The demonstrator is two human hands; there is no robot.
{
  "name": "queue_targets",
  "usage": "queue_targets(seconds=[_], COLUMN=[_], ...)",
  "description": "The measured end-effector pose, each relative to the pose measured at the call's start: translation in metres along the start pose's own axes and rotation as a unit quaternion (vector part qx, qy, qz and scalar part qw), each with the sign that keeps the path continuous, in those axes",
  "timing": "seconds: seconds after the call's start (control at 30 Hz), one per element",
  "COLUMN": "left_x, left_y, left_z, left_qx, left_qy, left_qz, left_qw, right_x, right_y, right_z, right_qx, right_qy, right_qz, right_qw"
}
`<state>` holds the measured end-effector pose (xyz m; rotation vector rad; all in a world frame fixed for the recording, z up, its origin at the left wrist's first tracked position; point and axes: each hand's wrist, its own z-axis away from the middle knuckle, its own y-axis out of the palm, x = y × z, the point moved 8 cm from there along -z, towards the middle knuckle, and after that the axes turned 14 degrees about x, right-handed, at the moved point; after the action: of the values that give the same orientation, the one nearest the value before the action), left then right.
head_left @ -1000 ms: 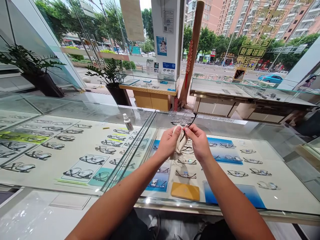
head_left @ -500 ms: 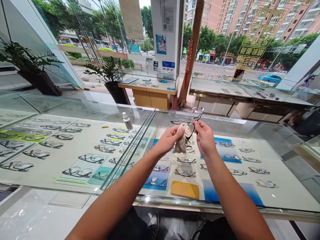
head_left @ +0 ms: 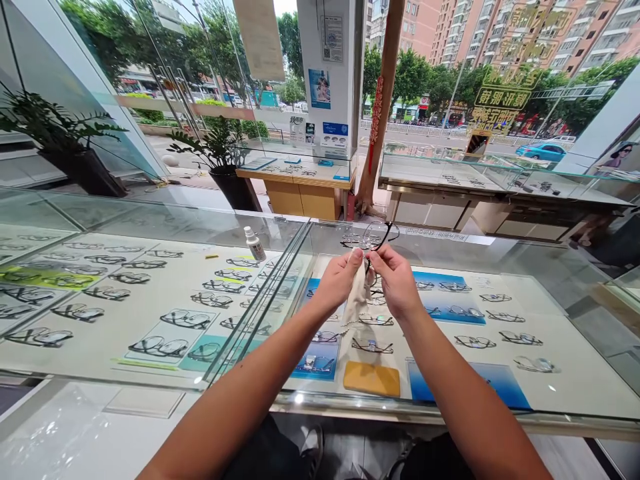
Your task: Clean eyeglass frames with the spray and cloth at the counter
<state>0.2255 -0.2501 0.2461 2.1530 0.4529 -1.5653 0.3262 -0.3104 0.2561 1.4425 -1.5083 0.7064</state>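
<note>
Above the glass display counter, my left hand pinches a beige cleaning cloth, which hangs down below the fingers. Close beside it, my right hand grips a pair of dark-framed eyeglasses by the frame. The lenses stick up above the fingertips, and part of a dark temple shows between the two hands. Thumbs and fingers of both hands nearly meet at the cloth. Whether the cloth is pressed on the frame there I cannot tell.
Rows of eyeglasses lie inside the glass counter. On the left section stands a small white spray bottle. A yellow case lies near the front edge. Potted plants and another display cabinet stand beyond.
The right hand has moved left, closer to the left hand, and the eyeglasses have turned. The cloth, bunched before, now hangs longer and lower from the left hand.
</note>
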Motion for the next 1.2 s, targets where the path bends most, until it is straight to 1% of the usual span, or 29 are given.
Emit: queue_targets(seconds=[0.07, 0.17, 0.33, 0.4, 0.47, 0.53, 0.57, 0.63, 0.7, 0.73, 0.8, 0.83, 0.87, 0.9, 0.93, 0.97, 1.0, 1.07, 1.13, 1.2], left_x=[-0.004, -0.011, -0.019, -0.022, -0.026, -0.033, -0.039, -0.051, -0.058, -0.058, -0.05, -0.044, -0.037, -0.031, -0.028, -0.028, -0.03, -0.041, -0.055, -0.067], left_y=[-0.003, -0.011, -0.025, -0.039, -0.059, -0.081, -0.092, -0.108, -0.118, -0.122, -0.129, -0.131, -0.133, -0.134, -0.133, -0.131, -0.126, -0.106, -0.077, -0.046], left_z=[0.0, 0.001, 0.004, 0.005, 0.007, 0.012, 0.016, 0.024, 0.027, 0.026, 0.022, 0.02, 0.017, 0.016, 0.015, 0.015, 0.016, 0.017, 0.019, 0.023], left_qx=[-0.012, -0.035, -0.062, -0.103, -0.164, -0.238, -0.277, -0.339, -0.364, -0.361, -0.334, -0.317, -0.3, -0.29, -0.288, -0.294, -0.303, -0.301, -0.267, -0.22], left_qy=[0.016, 0.046, 0.074, 0.087, 0.098, 0.109, 0.111, 0.091, 0.05, 0.026, -0.029, -0.06, -0.092, -0.117, -0.127, -0.118, -0.092, -0.006, 0.1, 0.199], left_qz=[-0.018, -0.073, -0.146, -0.145, -0.132, -0.14, -0.162, -0.245, -0.325, -0.353, -0.407, -0.443, -0.486, -0.529, -0.565, -0.588, -0.603, -0.62, -0.633, -0.644], left_qw=[1.0, 0.996, 0.984, 0.98, 0.972, 0.955, 0.941, 0.904, 0.871, 0.863, 0.85, 0.837, 0.816, 0.789, 0.763, 0.744, 0.732, 0.724, 0.72, 0.705], right_x=[-0.001, -0.002, -0.001, 0.0, 0.001, 0.003, 0.005, 0.009, 0.015, 0.019, 0.028, 0.033, 0.037, 0.04, 0.043, 0.045, 0.046, 0.047, 0.047, 0.05], right_y=[-0.002, -0.004, -0.005, -0.01, -0.018, -0.025, -0.028, -0.032, -0.033, -0.033, -0.032, -0.031, -0.031, -0.031, -0.031, -0.031, -0.031, -0.031, -0.029, -0.024], right_z=[0.0, 0.001, 0.001, 0.001, 0.0, -0.001, -0.002, -0.002, -0.001, -0.001, 0.0, 0.001, 0.002, 0.002, 0.003, 0.003, 0.003, 0.004, 0.005, 0.006], right_qx=[-0.009, -0.024, -0.046, -0.064, -0.083, -0.092, -0.093, -0.092, -0.09, -0.088, -0.084, -0.081, -0.079, -0.079, -0.08, -0.083, -0.086, -0.094, -0.1, -0.099], right_qy=[-0.003, -0.007, 0.002, 0.004, 0.004, -0.002, -0.007, -0.018, -0.029, -0.037, -0.054, -0.065, -0.077, -0.089, -0.099, -0.106, -0.109, -0.101, -0.087, -0.078], right_qz=[-0.023, -0.053, -0.094, -0.107, -0.112, -0.097, -0.082, -0.036, 0.035, 0.079, 0.174, 0.219, 0.258, 0.293, 0.325, 0.358, 0.393, 0.461, 0.522, 0.571], right_qw=[1.0, 0.998, 0.994, 0.992, 0.99, 0.991, 0.992, 0.995, 0.995, 0.992, 0.98, 0.97, 0.96, 0.949, 0.937, 0.924, 0.909, 0.876, 0.843, 0.811])
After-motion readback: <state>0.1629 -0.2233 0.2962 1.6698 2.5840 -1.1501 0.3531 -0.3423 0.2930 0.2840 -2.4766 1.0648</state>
